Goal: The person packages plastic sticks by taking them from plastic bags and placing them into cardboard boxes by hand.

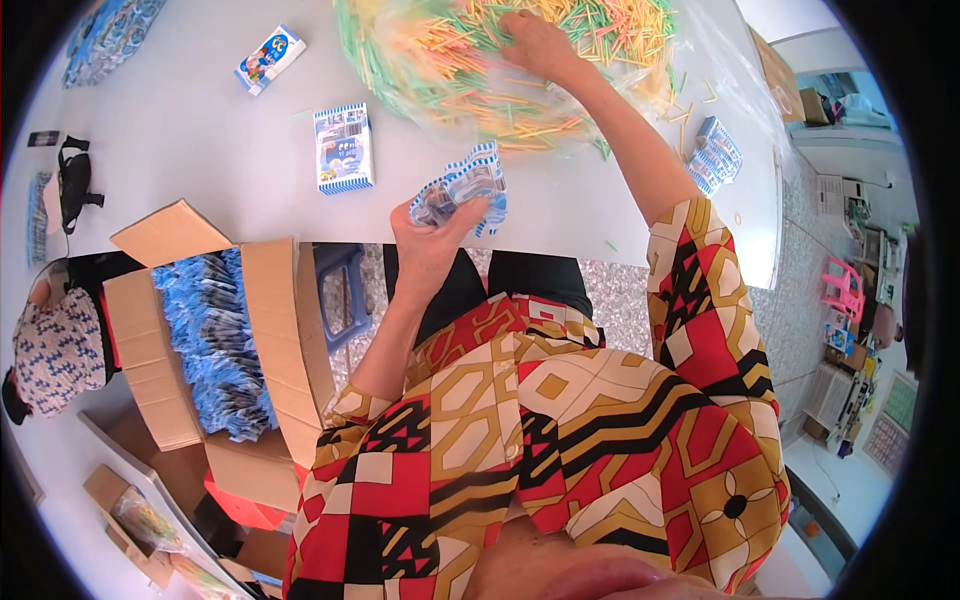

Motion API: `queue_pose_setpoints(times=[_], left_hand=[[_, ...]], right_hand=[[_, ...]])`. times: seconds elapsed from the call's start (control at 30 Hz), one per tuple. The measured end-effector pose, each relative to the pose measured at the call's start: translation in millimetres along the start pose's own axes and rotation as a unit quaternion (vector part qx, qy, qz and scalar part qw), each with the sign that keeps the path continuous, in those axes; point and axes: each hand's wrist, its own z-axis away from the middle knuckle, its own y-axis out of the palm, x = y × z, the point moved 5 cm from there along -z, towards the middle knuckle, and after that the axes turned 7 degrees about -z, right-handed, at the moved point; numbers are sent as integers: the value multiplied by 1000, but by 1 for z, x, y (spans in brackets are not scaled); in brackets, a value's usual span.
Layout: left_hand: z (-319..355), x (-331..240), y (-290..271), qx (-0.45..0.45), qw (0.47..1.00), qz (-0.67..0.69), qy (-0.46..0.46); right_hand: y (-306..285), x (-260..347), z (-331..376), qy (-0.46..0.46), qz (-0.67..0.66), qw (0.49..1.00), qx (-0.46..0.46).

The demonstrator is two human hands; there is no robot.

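My left hand [437,238] is closed round a blue-and-white striped plastic packet [470,180], held up over the near edge of the table. The packet is crumpled, and its mouth seems to face the far side. My right arm reaches forward, and my right hand [538,46] is down among a heap of thin coloured sticks [460,60] in yellow, green and pink. Its fingers are bent inward; their tips are hidden, so what they hold cannot be made out. The sticks lie in and on a large clear plastic bag [390,85] spread over the table.
On the grey-white table [250,150] are a striped box [343,150], a smaller blue box [270,60] and another striped packet [714,157]. An open carton [275,330] full of blue packets stands at the left. Beyond it is another person [62,345]. Loose sticks lie right of the heap.
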Motion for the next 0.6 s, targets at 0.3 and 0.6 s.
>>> queue_pose_setpoints(times=[0.3, 0.6], left_hand=[[1, 0, 6, 19, 1000, 10, 2], [3, 2, 6, 22, 1000, 4, -3]], right_hand=[[3, 2, 10, 49, 74, 975, 205], [13, -32, -13, 122, 39, 969, 213]])
